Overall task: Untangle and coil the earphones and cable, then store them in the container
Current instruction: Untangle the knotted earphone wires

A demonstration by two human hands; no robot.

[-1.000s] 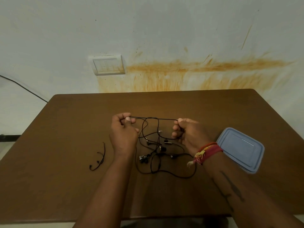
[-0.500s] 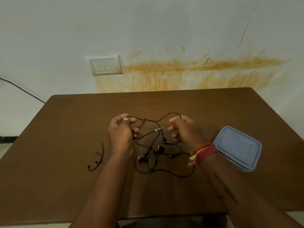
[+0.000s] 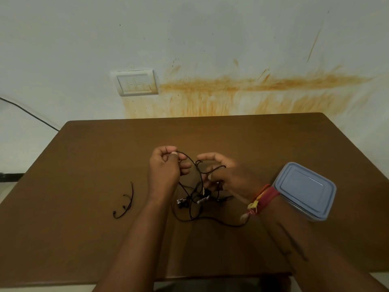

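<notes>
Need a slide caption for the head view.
Both hands work tangled black earphones beside the lidded container.

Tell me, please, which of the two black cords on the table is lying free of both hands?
The short curved cord, alone on the table left of the left hand. The tangled cord is held by both hands, the right hand included.

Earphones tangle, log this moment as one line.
left hand pinches earphone cable | right hand pinches tangle | container lidded | stage: untangling

Two hands, one tangle, one container

One loose cable piece (image 3: 126, 202), one lidded container (image 3: 305, 190) and one wall switch plate (image 3: 136, 82) are counted.
</notes>
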